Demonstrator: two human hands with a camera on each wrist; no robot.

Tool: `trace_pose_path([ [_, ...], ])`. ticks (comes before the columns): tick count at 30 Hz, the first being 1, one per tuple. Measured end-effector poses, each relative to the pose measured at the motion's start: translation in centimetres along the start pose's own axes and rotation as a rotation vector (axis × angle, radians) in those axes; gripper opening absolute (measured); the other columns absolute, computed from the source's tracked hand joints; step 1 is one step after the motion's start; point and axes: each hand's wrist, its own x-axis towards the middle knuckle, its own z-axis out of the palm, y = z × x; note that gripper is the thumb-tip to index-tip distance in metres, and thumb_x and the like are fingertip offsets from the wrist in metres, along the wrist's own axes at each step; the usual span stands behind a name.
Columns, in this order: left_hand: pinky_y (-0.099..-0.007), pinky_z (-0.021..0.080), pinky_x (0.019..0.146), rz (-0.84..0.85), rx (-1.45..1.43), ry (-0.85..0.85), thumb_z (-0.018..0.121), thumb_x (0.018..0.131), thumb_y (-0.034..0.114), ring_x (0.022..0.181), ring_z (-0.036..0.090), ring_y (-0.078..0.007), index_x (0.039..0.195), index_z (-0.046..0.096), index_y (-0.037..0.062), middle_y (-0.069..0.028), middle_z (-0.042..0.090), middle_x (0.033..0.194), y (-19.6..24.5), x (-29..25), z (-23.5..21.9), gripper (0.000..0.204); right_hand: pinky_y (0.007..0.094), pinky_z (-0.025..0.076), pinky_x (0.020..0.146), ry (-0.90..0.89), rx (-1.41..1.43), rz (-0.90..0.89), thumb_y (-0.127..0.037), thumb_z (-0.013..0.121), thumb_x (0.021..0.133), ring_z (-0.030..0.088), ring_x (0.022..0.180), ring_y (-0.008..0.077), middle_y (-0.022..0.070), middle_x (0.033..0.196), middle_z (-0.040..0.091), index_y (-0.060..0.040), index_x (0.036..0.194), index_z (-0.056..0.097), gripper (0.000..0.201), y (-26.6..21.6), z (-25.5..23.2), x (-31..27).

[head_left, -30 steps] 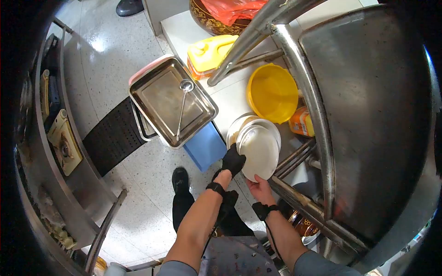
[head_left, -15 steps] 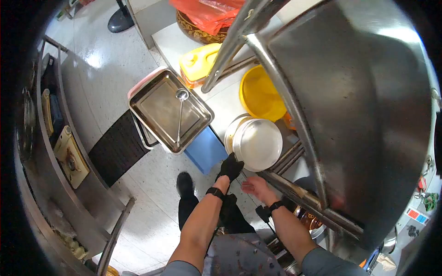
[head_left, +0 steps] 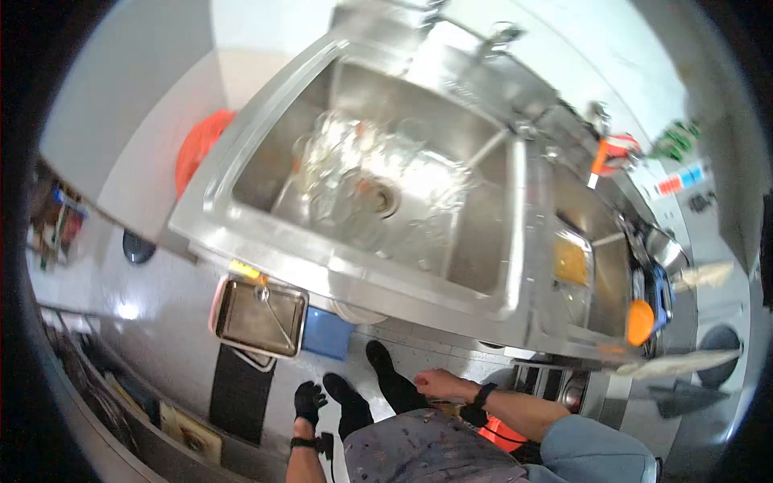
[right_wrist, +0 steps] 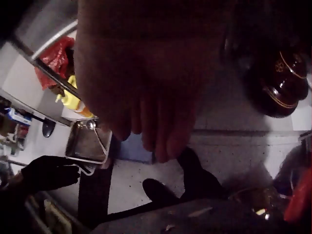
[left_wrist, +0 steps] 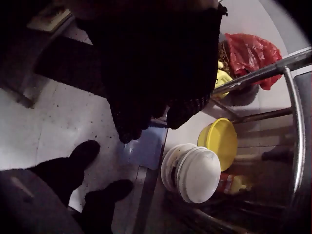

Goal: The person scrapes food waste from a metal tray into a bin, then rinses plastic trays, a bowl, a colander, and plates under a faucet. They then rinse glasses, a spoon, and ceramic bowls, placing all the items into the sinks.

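Note:
My left hand (head_left: 309, 401), in a black glove, hangs over the floor with its fingers spread and holds nothing. My bare right hand (head_left: 443, 385) is in front of the body, its fingers loosely extended around nothing. Below the sink, white round dishes (left_wrist: 199, 175) stand stacked beside a yellow basin (left_wrist: 225, 144); the sink hides most of them in the head view. Nearest the left hand is a metal tray (head_left: 250, 342), with a ladle (head_left: 278, 315) lying in it. A blue box (head_left: 328, 334) sits beside the tray.
A steel sink (head_left: 322, 278) spans the front, with blurred clear items (head_left: 346, 177) in its large basin. Metal legs (left_wrist: 298, 141) and bars frame the space underneath. A black mat (head_left: 239, 406) lies on the floor. A dark brown jar (right_wrist: 278, 92) is at the right.
Both hands have left the white dishes; the left went left, the right drew back. The head view has risen, so the sink top now shows and covers the dishes.

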Motion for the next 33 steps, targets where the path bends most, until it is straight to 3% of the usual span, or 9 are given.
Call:
trace_pose_path([
  [3, -0.0575, 0.060, 0.074, 0.161, 0.232, -0.123, 0.059, 0.096, 0.026, 0.096, 0.067, -0.0422, 0.126, 0.059, 0.0102, -0.0162, 0.066, 0.115, 3.9, -4.3, -2.6, 0.034, 0.0404, 0.053, 0.083, 0.022, -0.007, -0.087, -0.030, 0.063, 0.090, 0.068, 0.096, 0.0296, 0.0127, 0.102, 0.070, -0.0035, 0.121, 0.059, 0.041, -1.0, -2.3, -7.7],
  [4, -0.0353, 0.058, 0.069, 0.541, 0.465, -0.411, 0.066, 0.094, 0.023, 0.081, 0.069, -0.0264, 0.106, 0.066, 0.0058, -0.0093, 0.068, 0.100, 5.0, -2.5, -4.5, 0.021, 0.0404, 0.053, 0.083, 0.075, 0.032, -0.073, -0.030, 0.063, 0.090, 0.068, 0.096, 0.0296, 0.0127, 0.102, 0.070, -0.0035, 0.121, 0.059, 0.041, -2.0, -3.4, -10.4],
  [5, -0.0353, 0.058, 0.069, 0.543, 0.505, -0.457, 0.066, 0.094, 0.023, 0.081, 0.069, -0.0264, 0.106, 0.066, 0.0058, -0.0093, 0.068, 0.100, 7.1, -3.8, -2.5, 0.021, 0.0403, 0.053, 0.083, 0.037, 0.019, -0.091, -0.030, 0.062, 0.091, 0.068, 0.095, 0.0302, 0.0135, 0.102, 0.070, -0.0042, 0.122, 0.059, 0.040, -3.3, -5.2, -13.2],
  [7, -0.0500, 0.057, 0.077, 0.140, 0.464, -0.038, 0.045, 0.101, 0.041, 0.093, 0.063, -0.0324, 0.124, 0.054, 0.0140, -0.0098, 0.061, 0.107, 11.1, -9.6, 0.9, 0.036, 0.0389, 0.054, 0.085, 0.015, 0.006, -0.145, -0.029, 0.063, 0.092, 0.068, 0.096, 0.0293, 0.0135, 0.105, 0.070, -0.0053, 0.125, 0.059, 0.041, -5.7, -8.7, -18.8],
  [13, -0.0425, 0.057, 0.074, 0.468, 0.666, -0.161, 0.054, 0.098, 0.030, 0.087, 0.066, -0.0293, 0.115, 0.060, 0.0081, -0.0100, 0.064, 0.104, 15.1, -19.1, 0.5, 0.028, 0.0374, 0.054, 0.086, 0.273, 0.291, -0.182, -0.029, 0.066, 0.091, 0.067, 0.098, 0.0229, 0.0122, 0.107, 0.071, -0.0048, 0.124, 0.060, 0.041, -5.2, -19.4, -31.4],
  [16, -0.0380, 0.057, 0.073, 0.662, 0.738, -0.219, 0.059, 0.097, 0.023, 0.084, 0.067, -0.0275, 0.110, 0.064, 0.0046, -0.0101, 0.066, 0.101, 16.6, -22.2, 6.3, 0.024, 0.0362, 0.055, 0.082, 0.555, 0.052, -0.161, -0.029, 0.065, 0.093, 0.068, 0.091, 0.0206, 0.0099, 0.102, 0.071, -0.0049, 0.123, 0.062, 0.039, 0.7, -25.9, -34.9],
  [20, -0.0320, 0.058, 0.070, 0.899, 0.806, -0.275, 0.066, 0.094, 0.014, 0.079, 0.070, -0.0250, 0.104, 0.069, -0.0001, -0.0103, 0.069, 0.098, 17.4, -28.3, 28.1, 0.017, 0.0336, 0.055, 0.065, 0.673, 0.383, 0.239, -0.025, 0.065, 0.092, 0.066, 0.077, 0.0142, 0.0095, 0.092, 0.069, 0.0005, 0.118, 0.064, 0.036, 13.1, -34.8, -36.6],
  [27, -0.0363, 0.059, 0.072, 0.843, 0.620, -0.180, 0.063, 0.096, 0.015, 0.076, 0.069, -0.0212, 0.107, 0.065, -0.0035, -0.0110, 0.070, 0.092, 11.5, -37.7, 41.8, 0.021, 0.0447, 0.054, 0.075, 0.890, 0.353, 0.630, -0.020, 0.058, 0.091, 0.071, 0.091, 0.0345, 0.0250, 0.096, 0.071, 0.0077, 0.094, 0.070, 0.031, 39.0, -40.5, -32.0],
  [33, -0.0339, 0.057, 0.071, 0.845, 0.775, -0.156, 0.062, 0.095, 0.010, 0.079, 0.069, -0.0209, 0.106, 0.066, -0.0037, -0.0114, 0.070, 0.092, 7.6, -40.4, 49.2, 0.018, 0.0474, 0.051, 0.094, 0.875, 0.109, 0.615, -0.017, 0.052, 0.092, 0.064, 0.113, 0.0377, 0.0290, 0.109, 0.068, 0.0082, 0.097, 0.071, 0.032, 44.1, -41.4, -27.3],
])
